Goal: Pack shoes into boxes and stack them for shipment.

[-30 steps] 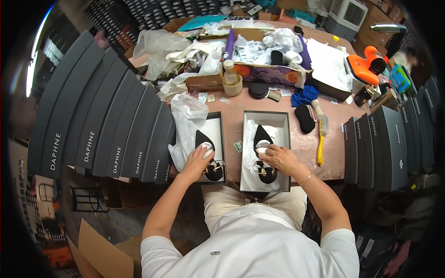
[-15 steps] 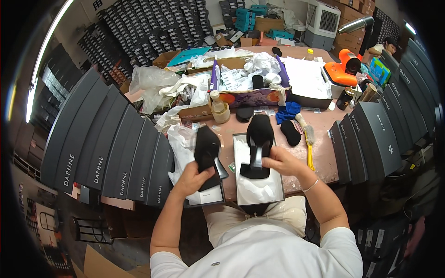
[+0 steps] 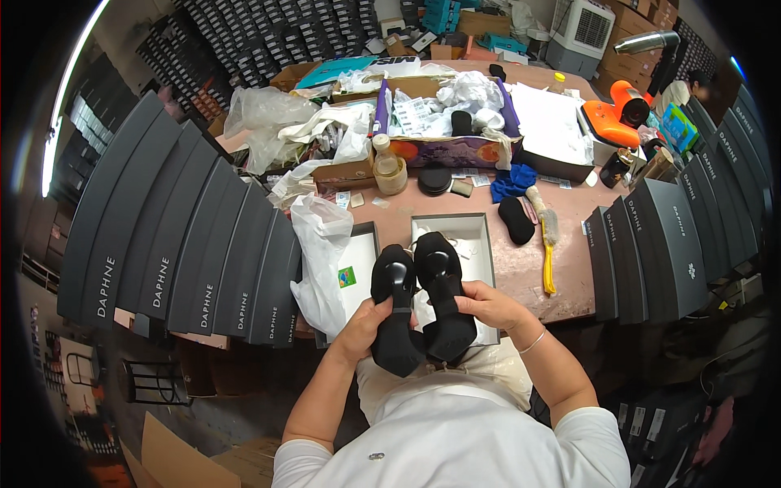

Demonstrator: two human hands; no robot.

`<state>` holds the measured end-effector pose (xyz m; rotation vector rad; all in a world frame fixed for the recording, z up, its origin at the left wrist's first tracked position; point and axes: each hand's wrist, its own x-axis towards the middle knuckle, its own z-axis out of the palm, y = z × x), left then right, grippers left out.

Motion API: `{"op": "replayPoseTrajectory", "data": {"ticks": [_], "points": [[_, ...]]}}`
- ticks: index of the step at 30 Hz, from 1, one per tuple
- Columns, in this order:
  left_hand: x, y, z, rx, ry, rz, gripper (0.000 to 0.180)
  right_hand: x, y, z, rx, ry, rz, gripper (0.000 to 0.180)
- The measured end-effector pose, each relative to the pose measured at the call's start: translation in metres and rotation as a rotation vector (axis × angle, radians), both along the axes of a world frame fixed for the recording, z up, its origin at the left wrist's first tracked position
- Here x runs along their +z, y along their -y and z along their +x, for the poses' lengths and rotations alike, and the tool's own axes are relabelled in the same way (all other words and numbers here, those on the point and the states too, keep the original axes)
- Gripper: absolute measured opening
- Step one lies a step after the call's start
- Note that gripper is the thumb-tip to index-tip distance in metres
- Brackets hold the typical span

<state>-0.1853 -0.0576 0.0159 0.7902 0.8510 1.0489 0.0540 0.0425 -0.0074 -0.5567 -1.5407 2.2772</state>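
Observation:
Two black high-heeled shoes are held side by side over the table's near edge. My left hand point(image 3: 365, 327) is closed around the left shoe point(image 3: 396, 337), and my right hand point(image 3: 490, 307) grips the right shoe point(image 3: 444, 327). Both shoes touch or nearly touch each other. Behind them lies an open grey shoebox point(image 3: 480, 244) with white tissue inside, partly hidden by the shoes. To its left is a second shallow box part point(image 3: 370, 236), with white tissue paper point(image 3: 320, 244) spilling over its left side and a small green-and-yellow packet point(image 3: 347, 276) in it.
Dark grey shoeboxes stand in rows at left point(image 3: 191, 244) and right point(image 3: 663, 244). Beyond my hands are a yellow-handled brush point(image 3: 548, 260), a black sponge-like pad point(image 3: 517, 220), a blue cloth point(image 3: 512, 184), a glue bottle point(image 3: 390, 171) and a purple carton point(image 3: 447, 153) of paper.
Both shoes have come together and nearer my body, lifted off the boxes. The box on the right now shows more of its inside, and the green packet in the left one is uncovered.

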Motion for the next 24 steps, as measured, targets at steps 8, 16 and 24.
{"op": "replayPoseTrajectory", "data": {"ticks": [8, 16, 24], "points": [[-0.010, -0.011, 0.005, 0.126, 0.318, -0.236, 0.062, -0.007, 0.003, -0.024, -0.250, -0.035, -0.433, 0.054], [-0.017, -0.014, 0.006, 0.146, 0.319, -0.234, 0.059, -0.015, 0.001, -0.025, -0.257, -0.038, -0.464, 0.056], [-0.012, -0.018, 0.014, 0.140, 0.240, -0.225, 0.066, 0.017, -0.006, 0.054, -0.417, -0.005, -0.311, 0.032]]}}
